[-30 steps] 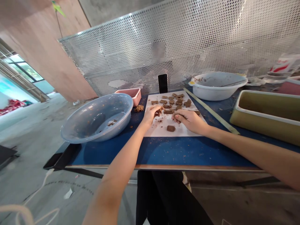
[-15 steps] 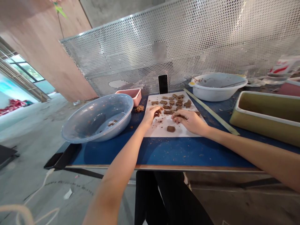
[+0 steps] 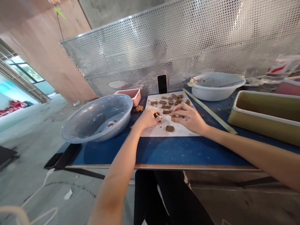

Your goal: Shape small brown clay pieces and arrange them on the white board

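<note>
A white board [image 3: 161,132] lies on the blue table [image 3: 164,150] with several small brown clay-like pieces [image 3: 167,103] on its far half. One brown piece [image 3: 170,128] sits alone near the board's front. My left hand [image 3: 147,118] rests curled at the board's left edge, fingers pinched on a small brown lump. My right hand [image 3: 188,117] lies over the board's right middle, fingers partly spread and reaching left over the pieces, touching them.
A large translucent blue basin [image 3: 97,118] stands at the left, a pink tray [image 3: 131,93] behind it. A black phone [image 3: 162,83] leans on the perforated metal screen. A white basin [image 3: 217,86], a long pale stick [image 3: 209,112] and a yellow-green trough [image 3: 264,114] are at the right.
My left hand drew back toward the board's left front edge. My right hand opened from a closed grip and its fingers now stretch left across the pieces.
</note>
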The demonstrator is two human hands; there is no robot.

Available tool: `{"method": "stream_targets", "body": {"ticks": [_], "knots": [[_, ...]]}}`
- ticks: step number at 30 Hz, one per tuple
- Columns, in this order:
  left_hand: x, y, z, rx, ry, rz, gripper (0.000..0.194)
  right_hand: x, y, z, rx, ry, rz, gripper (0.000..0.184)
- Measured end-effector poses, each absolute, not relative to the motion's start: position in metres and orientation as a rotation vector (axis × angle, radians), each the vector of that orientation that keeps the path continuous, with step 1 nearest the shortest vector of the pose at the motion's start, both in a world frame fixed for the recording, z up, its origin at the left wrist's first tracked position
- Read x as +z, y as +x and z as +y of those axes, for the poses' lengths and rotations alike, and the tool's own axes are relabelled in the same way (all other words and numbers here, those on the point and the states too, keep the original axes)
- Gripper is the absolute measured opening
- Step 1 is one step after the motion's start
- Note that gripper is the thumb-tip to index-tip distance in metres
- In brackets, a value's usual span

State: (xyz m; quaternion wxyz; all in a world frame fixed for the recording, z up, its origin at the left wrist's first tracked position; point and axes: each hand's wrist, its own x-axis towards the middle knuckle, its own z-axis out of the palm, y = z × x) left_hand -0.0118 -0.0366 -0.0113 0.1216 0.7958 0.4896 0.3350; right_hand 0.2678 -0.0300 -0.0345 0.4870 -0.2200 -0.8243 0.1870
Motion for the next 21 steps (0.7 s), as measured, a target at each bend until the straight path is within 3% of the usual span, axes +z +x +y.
{"method": "stream_targets", "body": {"ticks": [2, 4, 7, 11, 21], "knots": [[-0.01, -0.012, -0.036, 1.064, 2.329, 1.472, 0.006, -0.036, 0.268, -0.029, 0.43, -0.535, -1.981, 0.023], [-0.007, -0.009, -0.037, 1.208, 2.275, 1.497, 0.01, -0.037, 0.268, -0.028, 0.403, -0.522, -1.947, 0.02], [-0.002, 0.003, -0.041, 1.253, 2.059, 1.273, 0.029, -0.035, 0.268, -0.03, 0.363, -0.526, -1.912, 0.017], [0.0, 0.02, -0.048, 0.995, 1.816, 0.935, 0.053, -0.032, 0.269, -0.033, 0.336, -0.57, -1.9, 0.016], [-0.006, 0.04, -0.054, 0.98, 1.632, 0.698, 0.054, -0.028, 0.264, -0.043, 0.334, -0.56, -1.894, 0.021]]}}
